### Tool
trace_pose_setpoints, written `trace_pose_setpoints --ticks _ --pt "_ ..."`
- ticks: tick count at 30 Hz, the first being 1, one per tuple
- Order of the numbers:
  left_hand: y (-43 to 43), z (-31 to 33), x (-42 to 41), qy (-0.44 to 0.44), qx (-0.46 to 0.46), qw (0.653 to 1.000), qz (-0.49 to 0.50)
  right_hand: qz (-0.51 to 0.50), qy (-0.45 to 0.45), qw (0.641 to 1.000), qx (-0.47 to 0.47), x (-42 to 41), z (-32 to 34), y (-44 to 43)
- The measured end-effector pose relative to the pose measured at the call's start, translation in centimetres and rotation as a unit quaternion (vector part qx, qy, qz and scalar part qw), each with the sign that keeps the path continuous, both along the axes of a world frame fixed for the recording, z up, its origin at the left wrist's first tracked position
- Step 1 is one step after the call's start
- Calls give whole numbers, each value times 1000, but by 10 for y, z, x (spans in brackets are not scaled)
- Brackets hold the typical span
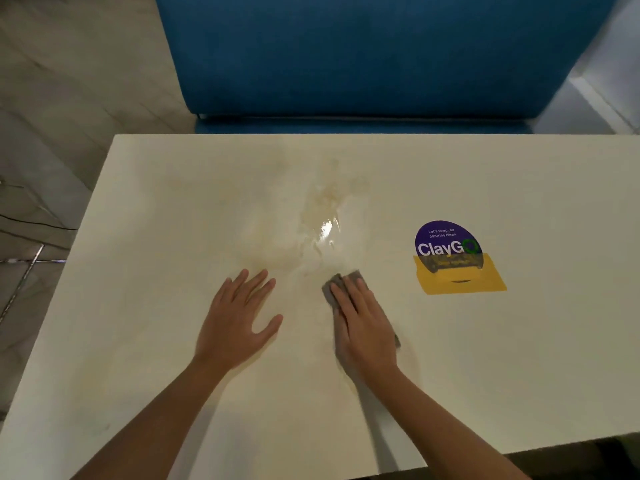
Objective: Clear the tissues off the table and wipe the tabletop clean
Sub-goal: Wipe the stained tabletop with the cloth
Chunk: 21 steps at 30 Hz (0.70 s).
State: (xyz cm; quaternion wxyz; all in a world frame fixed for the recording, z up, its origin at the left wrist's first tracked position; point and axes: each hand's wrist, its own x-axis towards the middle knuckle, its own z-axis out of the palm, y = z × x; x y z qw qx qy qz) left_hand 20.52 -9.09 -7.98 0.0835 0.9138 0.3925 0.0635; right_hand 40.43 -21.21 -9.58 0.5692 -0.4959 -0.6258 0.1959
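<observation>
A cream tabletop (pixel 156 306) fills the view, with a wet, brownish smear (pixel 323 216) near its middle. My right hand (pixel 363 327) lies flat with straight fingers on a grey cloth (pixel 334 284), pressing it onto the table just below the smear. My left hand (pixel 239 323) rests flat on the bare table to the left of the cloth, fingers spread and holding nothing. No tissues are in view on the table.
A purple and yellow "ClayGo" sticker (pixel 453 261) is stuck to the tabletop right of the cloth. A blue upholstered bench (pixel 363 57) stands behind the far edge. Tiled floor (pixel 52 98) lies to the left of the table.
</observation>
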Motion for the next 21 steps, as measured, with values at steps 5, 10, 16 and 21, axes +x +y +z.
trace_pose_setpoints --ticks 5,10,16,21 --pt "-1 2 1 -9 -9 1000 10 -98 -322 930 -150 49 19 -9" --pt "-2 2 2 -6 -21 1000 13 -260 -274 880 -287 87 23 8" --pt "-3 3 3 -30 -29 999 15 -387 -255 832 -305 45 19 65" --pt "0 0 1 -48 -16 999 3 -131 -146 975 -103 29 0 46"
